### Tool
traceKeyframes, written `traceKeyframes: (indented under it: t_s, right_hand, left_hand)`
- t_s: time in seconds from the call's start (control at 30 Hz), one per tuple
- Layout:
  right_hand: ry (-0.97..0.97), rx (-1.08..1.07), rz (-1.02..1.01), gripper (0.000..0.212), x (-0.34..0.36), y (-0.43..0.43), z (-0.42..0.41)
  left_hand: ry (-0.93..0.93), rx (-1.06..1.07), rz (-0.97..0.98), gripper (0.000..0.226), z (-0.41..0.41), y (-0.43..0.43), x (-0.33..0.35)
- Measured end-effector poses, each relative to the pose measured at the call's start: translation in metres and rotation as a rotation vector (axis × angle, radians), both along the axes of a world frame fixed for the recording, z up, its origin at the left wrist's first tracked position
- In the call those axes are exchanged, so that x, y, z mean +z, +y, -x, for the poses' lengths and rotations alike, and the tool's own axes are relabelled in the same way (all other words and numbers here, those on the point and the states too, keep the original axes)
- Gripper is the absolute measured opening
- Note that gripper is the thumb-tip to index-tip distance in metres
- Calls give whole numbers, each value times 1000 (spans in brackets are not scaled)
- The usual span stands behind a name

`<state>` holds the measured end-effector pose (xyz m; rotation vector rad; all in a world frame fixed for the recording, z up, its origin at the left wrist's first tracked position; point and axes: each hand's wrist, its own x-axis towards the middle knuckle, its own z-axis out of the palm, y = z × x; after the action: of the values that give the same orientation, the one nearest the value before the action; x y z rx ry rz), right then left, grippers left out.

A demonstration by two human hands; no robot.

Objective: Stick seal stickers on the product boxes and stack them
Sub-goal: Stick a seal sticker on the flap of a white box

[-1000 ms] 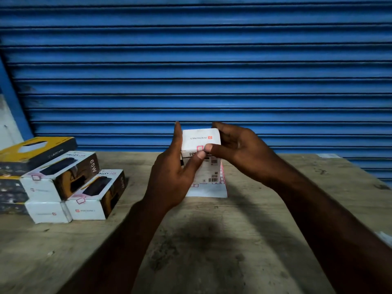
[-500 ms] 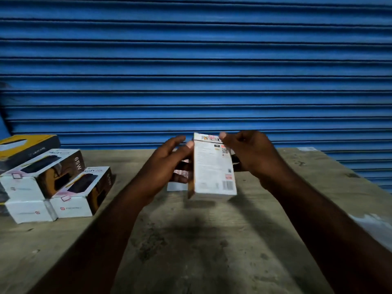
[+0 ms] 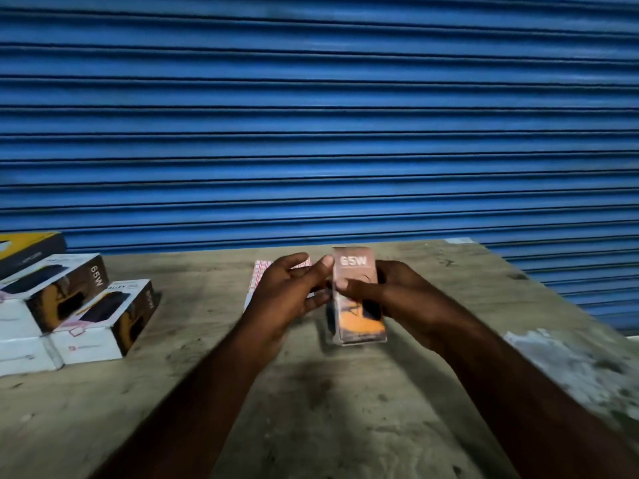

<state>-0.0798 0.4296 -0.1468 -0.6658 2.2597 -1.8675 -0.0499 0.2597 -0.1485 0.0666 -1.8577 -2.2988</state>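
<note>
Box [image 3: 360, 323] upright, long axis vertical, 65W end up; right hand [image 3: 397, 295] grips.

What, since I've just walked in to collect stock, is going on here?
A person holds a 65W product box upright over the wooden table: the right hand grips it, the left hand pinches its left edge. The sticker sheet lies on the table behind the left hand. Other boxes sit stacked at the table's left end.

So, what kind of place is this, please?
Probably a shop or small stockroom: a blue roller shutter closes the back, and 65W product boxes are stacked on a worn wooden table.
</note>
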Motion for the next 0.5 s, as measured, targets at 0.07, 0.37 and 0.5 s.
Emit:
traceKeyframes:
  t_s: [0.07, 0.37, 0.5]
  right_hand:
    - [-44, 21, 116, 25, -2, 8, -3]
    - [-163, -59, 282, 64, -2, 63, -9]
    - [-131, -249, 241, 36, -1, 93, -3]
  left_hand:
    - [0, -8, 48, 43, -1, 3, -2]
    - [-154, -163, 168, 34, -3, 47, -1]
    - [-128, -105, 161, 21, 10, 74, -4]
